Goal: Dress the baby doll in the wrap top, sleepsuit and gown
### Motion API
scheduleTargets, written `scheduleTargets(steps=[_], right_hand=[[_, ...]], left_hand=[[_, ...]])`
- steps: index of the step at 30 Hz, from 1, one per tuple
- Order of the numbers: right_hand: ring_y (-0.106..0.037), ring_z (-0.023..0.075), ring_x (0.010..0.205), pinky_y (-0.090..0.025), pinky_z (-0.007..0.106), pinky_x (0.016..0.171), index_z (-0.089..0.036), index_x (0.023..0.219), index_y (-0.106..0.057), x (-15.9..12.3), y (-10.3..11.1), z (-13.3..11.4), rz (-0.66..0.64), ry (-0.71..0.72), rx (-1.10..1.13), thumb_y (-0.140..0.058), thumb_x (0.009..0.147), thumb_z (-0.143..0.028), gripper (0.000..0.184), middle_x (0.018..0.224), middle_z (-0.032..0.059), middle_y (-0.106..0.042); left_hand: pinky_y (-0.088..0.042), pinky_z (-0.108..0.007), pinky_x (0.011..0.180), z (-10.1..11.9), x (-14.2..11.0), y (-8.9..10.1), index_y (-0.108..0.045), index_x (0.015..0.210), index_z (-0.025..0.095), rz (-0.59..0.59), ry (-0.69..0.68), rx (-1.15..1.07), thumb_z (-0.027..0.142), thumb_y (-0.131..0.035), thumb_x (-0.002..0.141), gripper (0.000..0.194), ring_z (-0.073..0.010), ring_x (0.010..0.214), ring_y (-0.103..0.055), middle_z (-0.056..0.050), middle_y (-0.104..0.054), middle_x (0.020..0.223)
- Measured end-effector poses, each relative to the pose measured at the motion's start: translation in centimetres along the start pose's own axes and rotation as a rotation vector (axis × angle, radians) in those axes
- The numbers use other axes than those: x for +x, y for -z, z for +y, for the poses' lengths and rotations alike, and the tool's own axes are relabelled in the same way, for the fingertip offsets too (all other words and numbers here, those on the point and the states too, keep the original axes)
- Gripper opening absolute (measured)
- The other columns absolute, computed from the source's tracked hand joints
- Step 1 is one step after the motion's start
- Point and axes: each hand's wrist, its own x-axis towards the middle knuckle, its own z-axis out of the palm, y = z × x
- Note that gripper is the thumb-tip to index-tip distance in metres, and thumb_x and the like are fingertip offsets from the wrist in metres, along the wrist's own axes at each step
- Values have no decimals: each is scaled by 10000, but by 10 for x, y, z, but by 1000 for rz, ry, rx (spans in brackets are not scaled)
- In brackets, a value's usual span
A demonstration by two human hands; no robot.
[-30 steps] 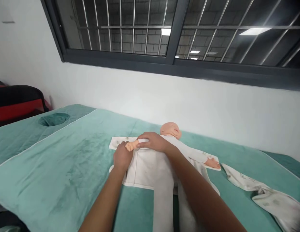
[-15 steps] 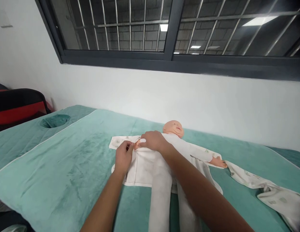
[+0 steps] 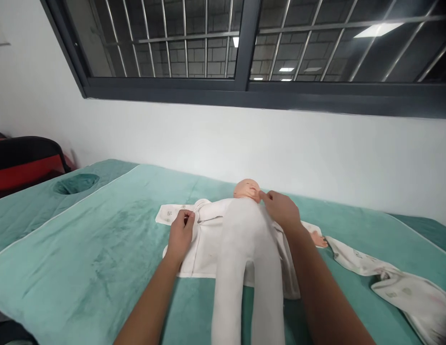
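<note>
A baby doll [image 3: 240,235] with a white cloth body lies on its back, its head [image 3: 246,188] toward the wall. Under it a white printed baby shirt [image 3: 204,261] is spread out. The shirt's left-hand sleeve [image 3: 169,213] lies flat, with the doll's white arm beside it. My left hand [image 3: 181,235] is closed in a pinch on the shirt near that sleeve. Beside the doll's neck, my right hand [image 3: 282,209] has its fingers pressed together; what they hold, if anything, is hidden. The doll's other hand [image 3: 318,238] shows at the right-hand sleeve end.
Green plush covers [image 3: 100,239] the bed, which has a round hole [image 3: 77,183] at the far left. Printed baby trousers [image 3: 395,278] lie at the right. A red and black bag [image 3: 27,163] stands left. Behind are a white wall and a barred window [image 3: 240,86].
My right hand has left the doll's arm on the left and moved right, to the doll's neck. The left hand stays near the sleeve. The camera view has shifted slightly.
</note>
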Motion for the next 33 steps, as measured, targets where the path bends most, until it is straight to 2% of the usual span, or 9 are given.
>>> scheduleTargets(steps=[3,6,12,17,23,26,29,31,33], right_hand=[[-615,273,946,-406,321,772,-166,858,-682,9,-8,19,-190,75,46,-247,929,-588,611,1006,153,-693],[-611,275,1018,-411,305,817,-148,964,-700,13,-15,14,-275,166,154,-228,932,-605,658,1103,164,-680],[-612,287,1032,-433,318,801,-224,1035,-715,9,-11,-5,-296,272,282,-286,889,-684,646,1165,90,-675],[-616,265,1018,-428,314,812,-290,1084,-681,-1,-21,-19,-263,339,320,-333,865,-709,587,1154,32,-681],[-620,257,982,-417,324,770,-311,1127,-629,-2,-37,-23,-272,307,249,-263,915,-645,540,1102,27,-692],[-616,253,994,-408,314,757,-292,1090,-640,0,-39,-20,-255,317,253,-228,934,-616,547,1101,35,-692],[-624,241,966,-403,298,728,-277,1065,-653,-1,-39,-18,-253,319,265,-216,937,-614,567,1089,38,-694],[-628,234,946,-400,290,709,-282,1093,-649,-2,-38,-17,-256,311,283,-214,933,-624,577,1084,36,-696],[-629,228,930,-399,284,694,-299,1118,-641,-3,-37,-16,-258,308,307,-214,928,-635,576,1078,29,-697]], left_hand=[[-432,-267,725,4,-1,-2,-547,863,226,13,13,-10,443,-457,878,235,-165,776,-573,9,-633,826],[-436,-278,738,11,2,-9,-539,851,221,16,-5,12,446,-442,880,247,-171,782,-574,1,-629,830],[-430,-292,748,33,15,-32,-532,836,215,-24,-56,141,363,-422,884,191,-180,793,-587,-21,-643,828],[-423,-299,727,42,21,-36,-538,836,208,-37,-54,201,328,-429,873,166,-184,774,-587,-29,-646,808],[-437,-269,650,75,11,-16,-581,802,197,-176,8,155,310,-511,809,133,-159,705,-584,-17,-659,806],[-446,-247,600,117,-7,3,-639,800,196,-405,13,93,353,-569,780,173,-163,728,-607,-30,-684,860],[-465,-258,540,147,-22,20,-660,912,202,-734,117,8,416,-532,814,268,-174,674,-642,-66,-703,943],[-490,-277,573,145,-24,28,-652,962,209,-727,118,32,406,-482,845,286,-191,709,-664,-81,-703,993],[-505,-307,669,121,-18,33,-646,992,222,-511,22,238,343,-463,850,261,-219,843,-665,-80,-692,1041]])
